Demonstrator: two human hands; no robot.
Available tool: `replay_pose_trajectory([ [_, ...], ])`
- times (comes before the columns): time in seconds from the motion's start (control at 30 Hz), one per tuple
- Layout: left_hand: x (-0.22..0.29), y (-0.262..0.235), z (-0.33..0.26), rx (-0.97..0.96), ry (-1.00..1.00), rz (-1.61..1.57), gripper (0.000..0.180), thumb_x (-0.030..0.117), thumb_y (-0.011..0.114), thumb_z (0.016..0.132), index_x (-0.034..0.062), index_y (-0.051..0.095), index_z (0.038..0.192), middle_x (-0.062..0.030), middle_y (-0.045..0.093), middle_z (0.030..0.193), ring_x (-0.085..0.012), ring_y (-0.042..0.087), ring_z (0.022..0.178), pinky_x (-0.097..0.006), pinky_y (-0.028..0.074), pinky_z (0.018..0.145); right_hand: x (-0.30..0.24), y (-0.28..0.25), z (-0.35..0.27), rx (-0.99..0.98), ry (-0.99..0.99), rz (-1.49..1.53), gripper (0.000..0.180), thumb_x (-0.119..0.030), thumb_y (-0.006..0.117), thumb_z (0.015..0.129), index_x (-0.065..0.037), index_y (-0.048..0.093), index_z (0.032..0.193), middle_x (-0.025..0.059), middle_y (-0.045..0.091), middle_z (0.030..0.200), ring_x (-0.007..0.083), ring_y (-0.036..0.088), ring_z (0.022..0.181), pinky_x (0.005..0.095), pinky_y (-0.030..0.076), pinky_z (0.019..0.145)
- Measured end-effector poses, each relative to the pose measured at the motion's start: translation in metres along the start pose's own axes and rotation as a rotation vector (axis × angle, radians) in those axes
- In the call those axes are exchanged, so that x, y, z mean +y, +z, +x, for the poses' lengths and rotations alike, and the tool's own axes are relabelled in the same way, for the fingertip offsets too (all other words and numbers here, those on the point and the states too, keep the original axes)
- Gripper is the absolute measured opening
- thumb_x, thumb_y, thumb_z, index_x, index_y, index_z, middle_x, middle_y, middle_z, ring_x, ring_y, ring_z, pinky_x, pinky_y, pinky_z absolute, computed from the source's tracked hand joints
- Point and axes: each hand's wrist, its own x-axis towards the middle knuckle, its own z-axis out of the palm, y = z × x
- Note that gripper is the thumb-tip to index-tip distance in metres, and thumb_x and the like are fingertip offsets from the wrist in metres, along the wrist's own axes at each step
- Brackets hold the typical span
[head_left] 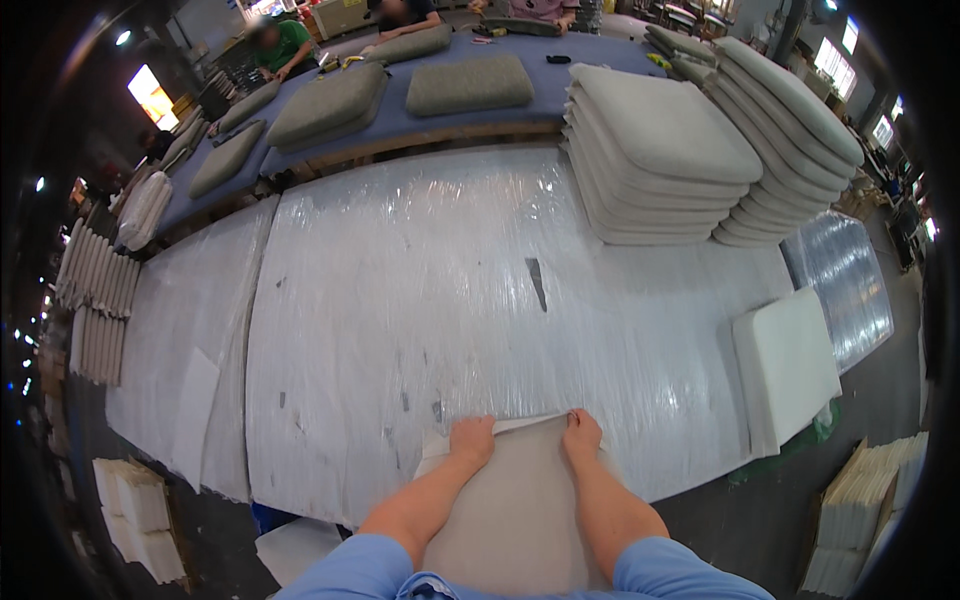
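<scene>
A light grey-beige cloth piece, which looks like a cushion cover [515, 510], lies between my forearms and against my front. Its far edge is raised, and a paler layer shows along it. My left hand [472, 442] is closed on the left part of that edge, fingers curled under and partly hidden. On the right corner of the same edge, my right hand [582, 437] pinches the cloth between thumb and fingers. Both hands are just over the near side of a table wrapped in clear plastic film [440, 270]. Whether anything is inside the cloth, I cannot tell.
Tall stacks of pale cushions [665, 130] stand at the table's far right. A white foam pad [790, 365] lies at the right edge. Beyond, grey cushions [470, 85] lie on a blue table [560, 50] where several people work. Foam stacks [865, 510] flank the floor.
</scene>
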Motion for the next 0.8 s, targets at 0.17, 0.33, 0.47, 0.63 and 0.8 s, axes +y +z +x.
replay_pose_trajectory([
  [0.17, 0.001, 0.003, 0.014, -0.022, -0.01, -0.047, 0.02, 0.014, 0.053, 0.094, 0.0083, 0.068, 0.107, -0.0184, 0.074, 0.105, -0.0397, 0.07, 0.104, -0.054, 0.052, 0.088, -0.001, 0.008, 0.014, -0.007, 0.058, 0.007, 0.022, -0.019, 0.06, 0.101, -0.002, 0.073, 0.107, 0.0215, 0.074, 0.103, 0.0415, 0.069, 0.1, 0.0477, 0.052, 0.088],
  [0.33, -0.003, 0.01, 0.024, -0.098, -0.094, -0.08, 0.022, 0.015, 0.053, 0.093, 0.0089, 0.068, 0.108, -0.0182, 0.075, 0.104, -0.0398, 0.07, 0.104, -0.054, 0.054, 0.085, 0.008, 0.025, 0.03, 0.019, 0.04, -0.001, 0.02, -0.015, 0.062, 0.099, 0.0, 0.073, 0.105, 0.0223, 0.074, 0.1, 0.0407, 0.07, 0.096, 0.0458, 0.053, 0.087],
  [0.47, -0.018, 0.032, 0.029, 0.015, -0.005, -0.114, 0.023, 0.017, 0.052, 0.093, 0.0104, 0.069, 0.106, -0.0173, 0.075, 0.105, -0.0379, 0.071, 0.103, -0.054, 0.052, 0.088, 0.009, 0.034, 0.028, 0.048, 0.066, 0.073, 0.019, -0.012, 0.063, 0.097, 0.0, 0.075, 0.104, 0.0228, 0.075, 0.097, 0.0376, 0.072, 0.093, 0.0437, 0.054, 0.086],
  [0.63, -0.008, 0.018, 0.022, -0.092, -0.07, -0.107, 0.025, 0.018, 0.051, 0.094, 0.0117, 0.071, 0.106, -0.016, 0.076, 0.107, -0.0367, 0.071, 0.105, -0.053, 0.048, 0.092, 0.01, 0.032, 0.028, 0.019, 0.064, 0.09, 0.019, -0.008, 0.062, 0.096, 0.003, 0.075, 0.104, 0.0235, 0.075, 0.099, 0.038, 0.072, 0.093, 0.0438, 0.054, 0.086],
  [0.8, -0.012, 0.004, 0.011, -0.154, -0.001, -0.076, 0.032, 0.03, 0.055, 0.097, 0.0112, 0.073, 0.115, -0.017, 0.075, 0.114, -0.0371, 0.069, 0.112, -0.055, 0.046, 0.097, 0.014, 0.024, 0.03, -0.115, 0.055, -0.045, 0.02, -0.012, 0.064, 0.095, -0.001, 0.076, 0.106, 0.0219, 0.076, 0.101, 0.0378, 0.072, 0.095, 0.0441, 0.054, 0.087],
])
